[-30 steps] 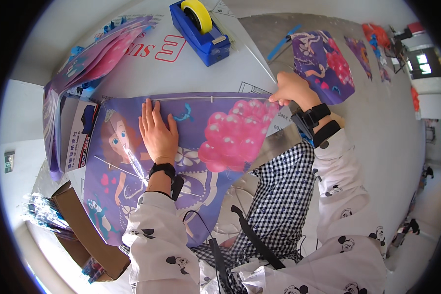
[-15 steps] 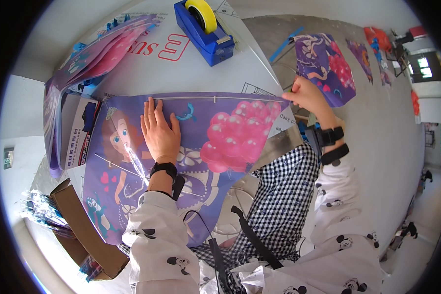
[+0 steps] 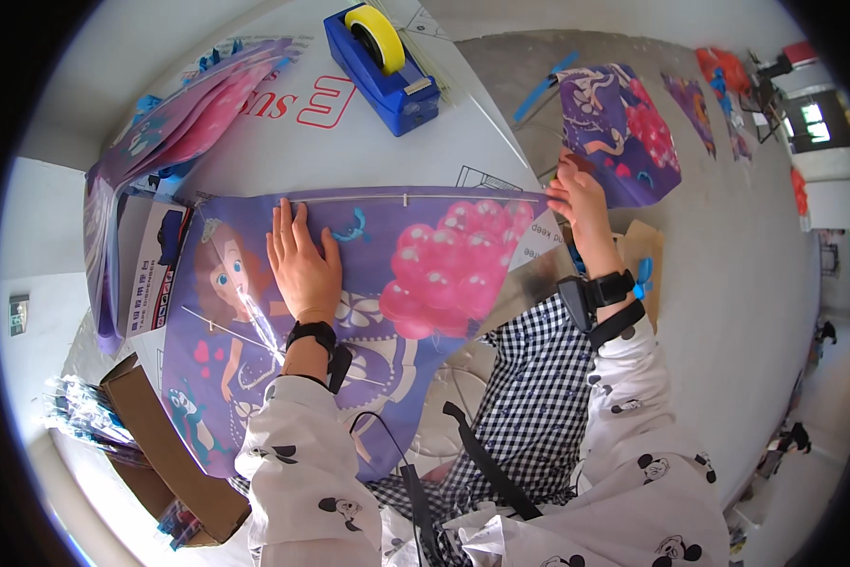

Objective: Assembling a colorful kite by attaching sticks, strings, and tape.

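Note:
A purple kite [image 3: 349,265] printed with a cartoon girl and pink balloons lies over the table edge and my lap. Along its upper edge runs a thin white rod [image 3: 425,197]. My left hand [image 3: 304,269] rests flat on the kite, fingers stretched out, fingertips at the rod. At the kite's right corner, by the rod's end, my right hand [image 3: 581,203] has its fingers bent together. A small yellow-green bit shows at those fingers, too small to name. Thin rods also cross the kite's middle.
A blue tape dispenser [image 3: 392,90] with yellow tape stands on the white table [image 3: 349,156]. Stacked purple kites [image 3: 174,118] hang over its left side, by a dispenser box [image 3: 151,260]. A cardboard box [image 3: 174,449] sits lower left. Another printed kite [image 3: 618,137] is beyond my right hand.
My right hand has shifted slightly and turned at the kite's corner, its forearm swinging left. My left hand stays flat on the kite. The view has shifted a little.

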Available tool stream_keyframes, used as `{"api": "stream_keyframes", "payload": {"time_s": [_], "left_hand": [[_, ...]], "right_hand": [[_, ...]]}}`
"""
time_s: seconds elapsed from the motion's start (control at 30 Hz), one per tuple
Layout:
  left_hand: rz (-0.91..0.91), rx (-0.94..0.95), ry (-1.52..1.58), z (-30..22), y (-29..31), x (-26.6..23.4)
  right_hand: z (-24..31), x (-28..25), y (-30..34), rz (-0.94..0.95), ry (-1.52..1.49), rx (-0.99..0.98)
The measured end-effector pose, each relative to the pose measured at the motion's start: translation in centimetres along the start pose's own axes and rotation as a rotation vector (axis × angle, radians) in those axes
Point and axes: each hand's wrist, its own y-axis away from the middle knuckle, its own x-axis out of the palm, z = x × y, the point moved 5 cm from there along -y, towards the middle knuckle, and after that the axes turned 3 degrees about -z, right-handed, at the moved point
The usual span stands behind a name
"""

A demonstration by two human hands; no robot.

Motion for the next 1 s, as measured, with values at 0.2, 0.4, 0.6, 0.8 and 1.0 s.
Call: {"api": "stream_keyframes", "payload": {"time_s": [0.2,0.4,0.6,0.8,1.0], "left_hand": [[-0.006,0.000,0.007,0.4,0.1,-0.2],[-0.011,0.001,0.014,-0.2,-0.1,-0.1],[-0.019,0.011,0.011,0.1,0.1,-0.1],[-0.029,0.026,0.000,-0.3,-0.1,-0.1],[-0.020,0.032,0.013,0.0,0.1,0.0]], "right_hand": [[0.5,3.6,2.1,0.285,-0.299,0.117],[1.5,2.2,1.6,0.000,-0.164,-0.260],[-0.2,5.1,2.2,0.255,-0.116,0.085],[1.3,3.9,1.1,0.013,0.143,-0.186],[0.6,5.7,1.1,0.215,0.133,-0.159]]}}
